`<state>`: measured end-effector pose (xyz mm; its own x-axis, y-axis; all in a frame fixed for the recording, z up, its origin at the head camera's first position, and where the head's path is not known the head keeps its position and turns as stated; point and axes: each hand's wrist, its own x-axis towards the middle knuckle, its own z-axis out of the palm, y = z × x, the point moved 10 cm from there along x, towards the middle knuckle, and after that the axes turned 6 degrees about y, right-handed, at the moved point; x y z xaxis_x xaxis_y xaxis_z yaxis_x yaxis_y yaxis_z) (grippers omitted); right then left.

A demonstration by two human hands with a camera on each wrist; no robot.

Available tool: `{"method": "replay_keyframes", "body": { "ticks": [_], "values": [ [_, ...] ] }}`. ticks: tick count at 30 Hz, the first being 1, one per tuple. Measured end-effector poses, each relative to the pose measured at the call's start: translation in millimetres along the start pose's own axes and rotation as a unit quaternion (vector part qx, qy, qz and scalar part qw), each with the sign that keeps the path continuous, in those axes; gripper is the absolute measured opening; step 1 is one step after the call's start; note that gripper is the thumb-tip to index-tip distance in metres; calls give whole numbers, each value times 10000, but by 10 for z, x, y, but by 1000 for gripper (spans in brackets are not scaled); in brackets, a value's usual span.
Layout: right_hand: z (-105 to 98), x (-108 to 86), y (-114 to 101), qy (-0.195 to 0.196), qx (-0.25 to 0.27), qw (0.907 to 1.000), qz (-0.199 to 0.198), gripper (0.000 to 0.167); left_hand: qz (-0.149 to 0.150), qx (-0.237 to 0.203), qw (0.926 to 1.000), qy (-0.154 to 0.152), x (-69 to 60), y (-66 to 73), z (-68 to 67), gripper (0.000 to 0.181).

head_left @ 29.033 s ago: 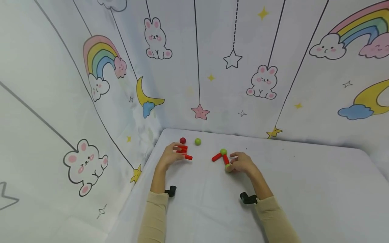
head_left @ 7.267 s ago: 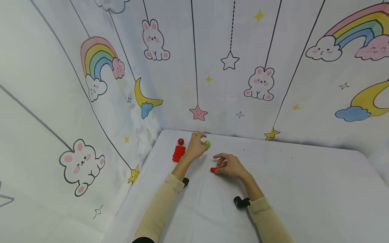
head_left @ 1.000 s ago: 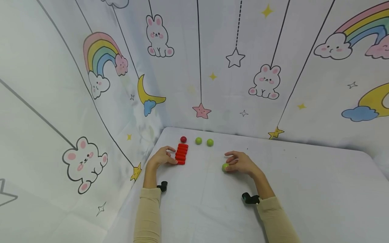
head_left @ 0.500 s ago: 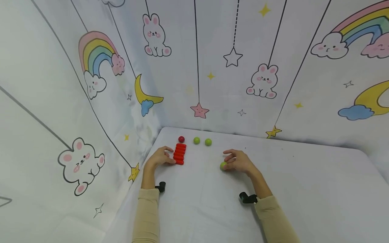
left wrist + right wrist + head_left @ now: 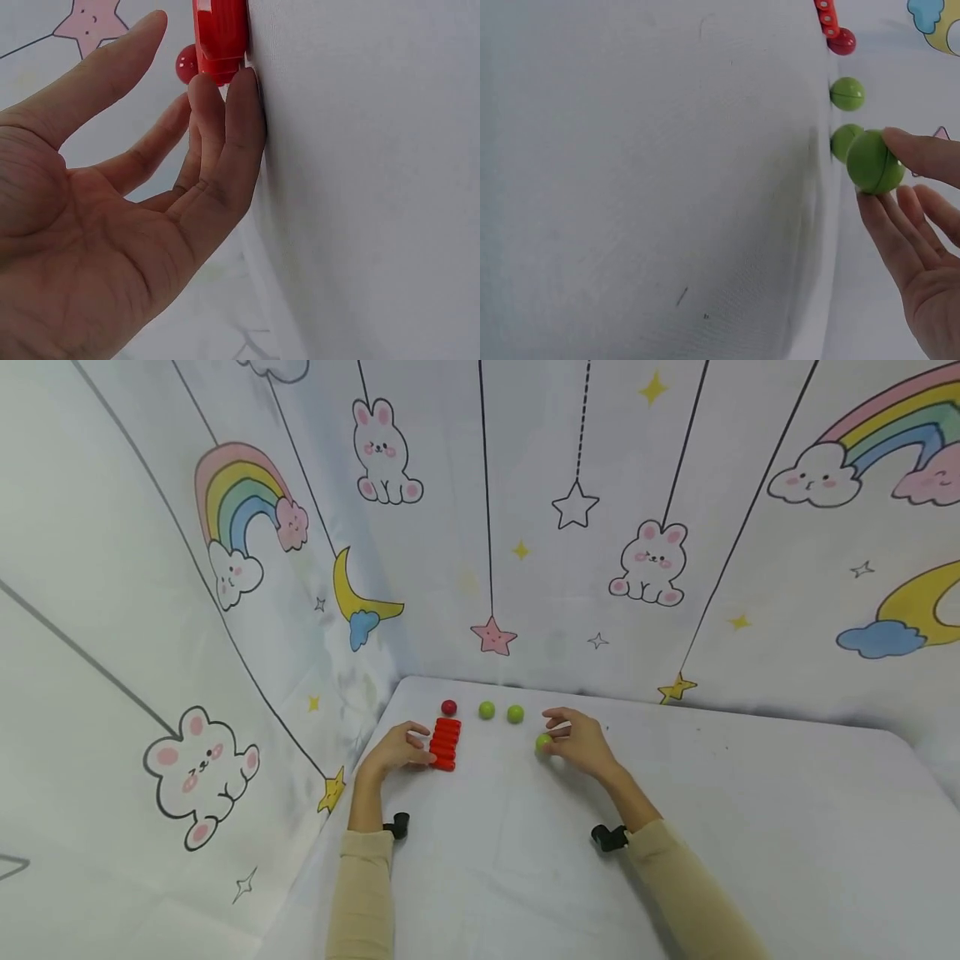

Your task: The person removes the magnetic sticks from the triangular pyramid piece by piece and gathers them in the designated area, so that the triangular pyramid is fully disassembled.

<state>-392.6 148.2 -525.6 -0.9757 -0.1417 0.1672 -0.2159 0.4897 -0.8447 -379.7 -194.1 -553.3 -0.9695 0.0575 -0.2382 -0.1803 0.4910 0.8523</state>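
My right hand (image 5: 585,745) pinches a green ball (image 5: 874,161) between thumb and fingers, and in the right wrist view the ball appears lifted off the tabletop. Just left of it, two loose green balls (image 5: 515,714) and a red ball (image 5: 448,707) form a line near the back edge. Several red sticks (image 5: 445,744) lie side by side in front of the red ball. Beside their left ends is my left hand (image 5: 393,750), loosely bent, with its fingertips at or very near the sticks in the left wrist view. Nothing is held in it.
A white cloth (image 5: 480,877) covers the table. Behind and to the left hang white curtains (image 5: 450,527) printed with rabbits, stars and rainbows, meeting the table's back edge.
Green balls and red sticks that were joined earlier are now separate, sorted into rows. In the last half second my right hand has carried the green ball toward the back; the left stays.
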Motion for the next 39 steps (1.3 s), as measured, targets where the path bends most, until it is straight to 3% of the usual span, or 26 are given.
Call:
{"method": "replay_keyframes", "body": {
  "ticks": [8,21,26,39],
  "values": [
    [11,182,-24,527,-33,9985,-159,62,51,41,10000,-43,0,54,62,54],
    [186,465,-131,682,-544,9952,-433,52,125,171,9997,108,11,32,7,48],
    [193,521,-105,843,-786,9927,-354,51,100,-50,9999,40,33,11,21,44],
    [311,609,-12,592,-864,9940,-328,42,-46,-300,9995,58,44,-16,10,38]
  ]
}}
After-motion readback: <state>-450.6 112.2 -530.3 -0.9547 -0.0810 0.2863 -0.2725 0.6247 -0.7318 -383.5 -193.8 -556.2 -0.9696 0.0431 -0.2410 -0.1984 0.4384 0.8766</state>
